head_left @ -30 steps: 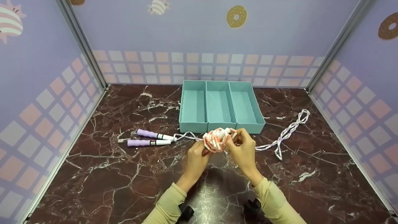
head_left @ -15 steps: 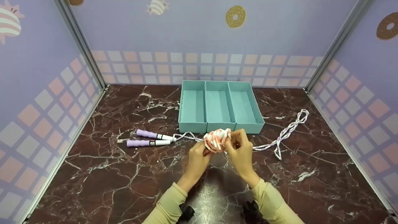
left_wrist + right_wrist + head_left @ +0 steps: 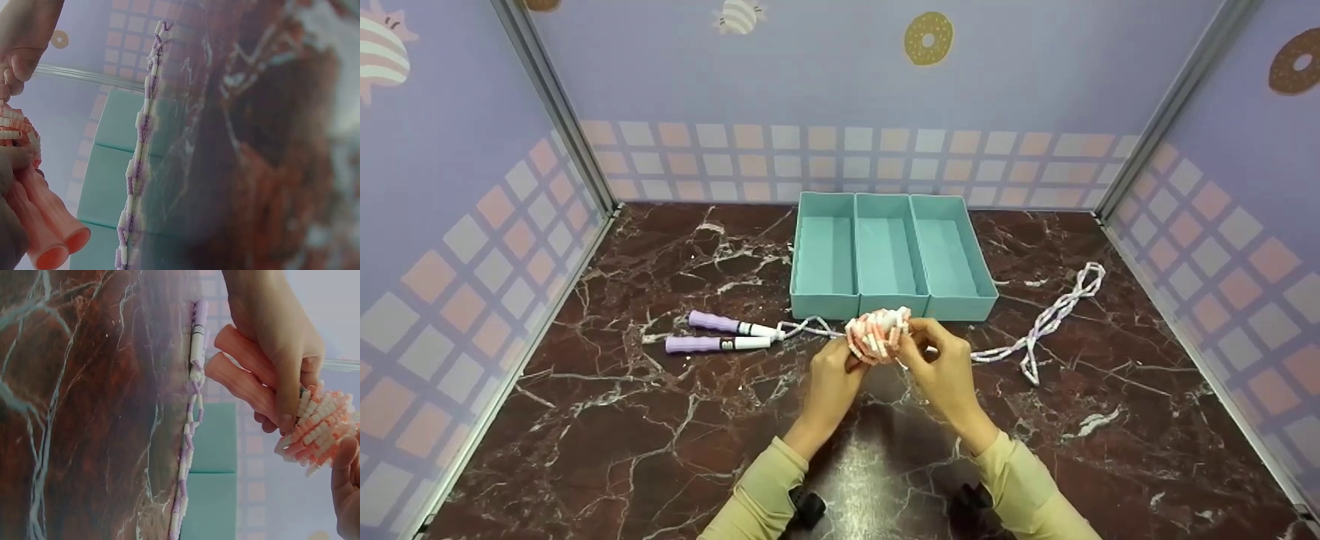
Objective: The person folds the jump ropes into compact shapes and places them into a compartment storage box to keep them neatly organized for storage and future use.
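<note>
A pink-and-white beaded jump rope (image 3: pixel 877 336), wound into a compact bundle, is held above the table in front of the teal box. My left hand (image 3: pixel 831 382) grips it where the rope meets its two pink handles (image 3: pixel 239 382). These handles stick out below the left hand in both wrist views and are hidden in the head view. With thumb and fingers, my right hand (image 3: pixel 945 367) pinches the beaded rope at the bundle's right side. In the right wrist view, right fingertips (image 3: pixel 343 464) touch the beads.
A teal box (image 3: pixel 892 307) with three compartments stands behind the hands. A purple-and-white beaded jump rope (image 3: pixel 1054 319) lies stretched across the marbled table, its purple handles (image 3: pixel 701 344) to the left. Patterned panels (image 3: pixel 840 90) enclose the table's back and sides.
The bundle turns slightly and shifts a little left between the hands. A loose beaded loop at its right side now lies closer in. The purple rope and box stay put.
</note>
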### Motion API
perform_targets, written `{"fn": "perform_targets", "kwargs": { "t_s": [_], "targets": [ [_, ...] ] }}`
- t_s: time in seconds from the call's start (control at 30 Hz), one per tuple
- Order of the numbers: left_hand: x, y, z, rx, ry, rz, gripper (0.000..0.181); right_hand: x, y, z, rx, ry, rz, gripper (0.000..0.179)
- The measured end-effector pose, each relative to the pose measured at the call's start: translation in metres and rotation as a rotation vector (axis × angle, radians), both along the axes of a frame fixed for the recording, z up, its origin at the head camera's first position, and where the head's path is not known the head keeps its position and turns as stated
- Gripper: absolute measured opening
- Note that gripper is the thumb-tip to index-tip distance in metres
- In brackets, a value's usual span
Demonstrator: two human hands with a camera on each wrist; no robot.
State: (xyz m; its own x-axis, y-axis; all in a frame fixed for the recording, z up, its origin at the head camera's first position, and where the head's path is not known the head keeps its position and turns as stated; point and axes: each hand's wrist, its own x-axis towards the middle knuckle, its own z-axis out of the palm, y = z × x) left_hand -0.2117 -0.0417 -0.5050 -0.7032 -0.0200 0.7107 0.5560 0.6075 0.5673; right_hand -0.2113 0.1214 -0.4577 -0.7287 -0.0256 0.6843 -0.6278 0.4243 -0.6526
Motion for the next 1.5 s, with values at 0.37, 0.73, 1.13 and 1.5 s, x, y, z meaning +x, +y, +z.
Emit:
{"fn": "perform_targets", "kwargs": {
  "t_s": [0.37,0.73,1.13,1.5],
  "targets": [
    [-0.001,-0.007,0.007,-0.002,-0.07,-0.13,0.018,-0.009,0.026,0.01,0.054,-0.001,0.186,0.02],
    [-0.002,-0.024,0.022,0.02,-0.575,-0.552,0.014,-0.02,0.05,0.024,0.385,0.442,0.317,0.017],
    [-0.005,-0.041,0.027,0.058,-0.816,-0.853,0.017,-0.021,0.055,0.051,0.774,0.643,0.361,0.019],
    [-0.003,-0.046,0.028,0.017,-0.861,-0.87,0.016,-0.017,0.053,0.037,0.56,0.406,0.51,0.025]
  ]
}}
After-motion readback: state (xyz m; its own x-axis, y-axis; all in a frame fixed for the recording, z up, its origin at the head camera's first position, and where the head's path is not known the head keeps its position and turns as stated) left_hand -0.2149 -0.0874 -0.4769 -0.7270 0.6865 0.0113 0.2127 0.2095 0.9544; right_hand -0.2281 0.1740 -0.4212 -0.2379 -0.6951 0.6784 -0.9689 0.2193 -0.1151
